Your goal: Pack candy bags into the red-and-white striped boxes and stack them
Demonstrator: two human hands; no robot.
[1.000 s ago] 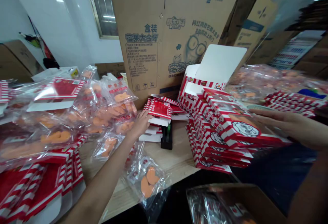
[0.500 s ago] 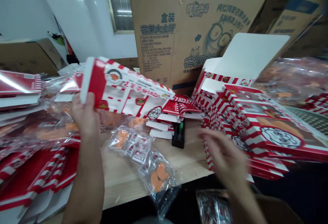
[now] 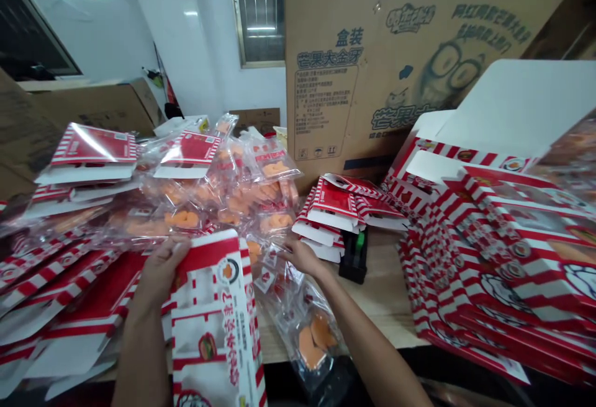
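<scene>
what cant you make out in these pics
In the head view:
lower end of the flat red-and-white carton in the left hand: cut off by the bottom edge
small print on the cardboard box: too small to read
black object with a green part: too small to identify
far end of the carton stack: cut off by the right edge

Beside the right hand [image 3: 302, 257], a strip of pale wooden table [image 3: 386, 314] runs between the clear plastic bags [image 3: 200, 196] and the red-striped carton stack [image 3: 484, 258], with a small black device [image 3: 352, 264] standing in it.
</scene>
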